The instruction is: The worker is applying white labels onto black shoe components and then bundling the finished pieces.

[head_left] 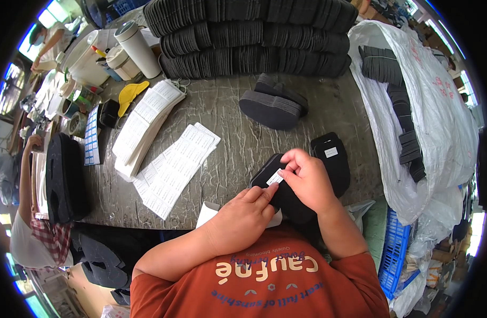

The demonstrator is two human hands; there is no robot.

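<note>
A black insole stack (pixel 263 169) lies at the near table edge in front of me, with a small white printed label (pixel 275 177) on its top. My left hand (pixel 246 209) rests against the stack, fingers bent together, one fingertip touching the label's lower edge. What its curled fingers hold, if anything, is hidden. My right hand (pixel 308 182) is closed, its thumb and fingers pinching the label's right end. Just beyond it lies another black stack (pixel 336 168) bearing a similar label. Farther back, dark grey insoles (pixel 270 110) lie piled on the table.
Printed label sheets (pixel 177 167) and a thick label bundle (pixel 148 124) lie at left. Long rows of black insoles (pixel 254 37) stand along the back. A white woven sack (pixel 418 106) holds more at right. A tumbler (pixel 137 50) stands back left; a co-worker's arm (pixel 26 185) shows far left.
</note>
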